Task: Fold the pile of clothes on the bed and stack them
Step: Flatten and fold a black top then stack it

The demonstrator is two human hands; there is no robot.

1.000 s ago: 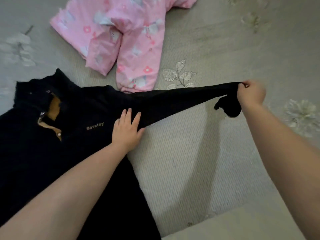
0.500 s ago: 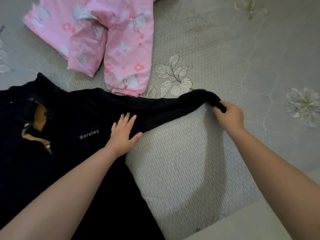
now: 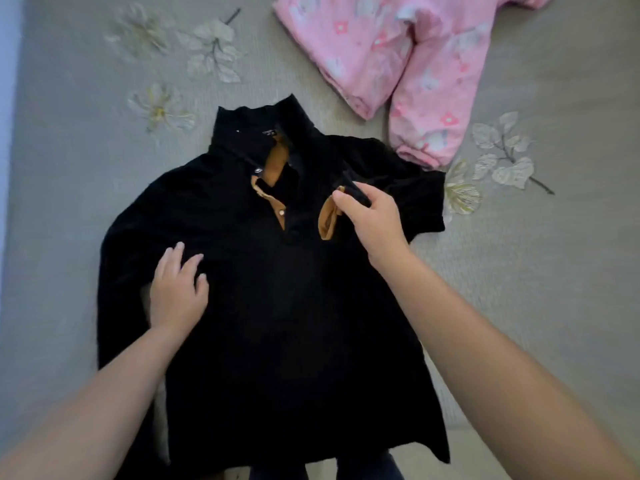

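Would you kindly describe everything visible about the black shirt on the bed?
The black shirt lies front up on the grey floral bedspread, collar away from the person, its tan-lined placket open. Its right sleeve is folded across the chest, the tan-lined cuff pinched by the right hand. The left hand rests flat on its other side.

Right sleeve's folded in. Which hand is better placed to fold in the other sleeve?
Left. The left hand already lies flat on the black shirt by its unfolded left side. The right hand pinches the folded-in cuff on the chest and would have to cross over.
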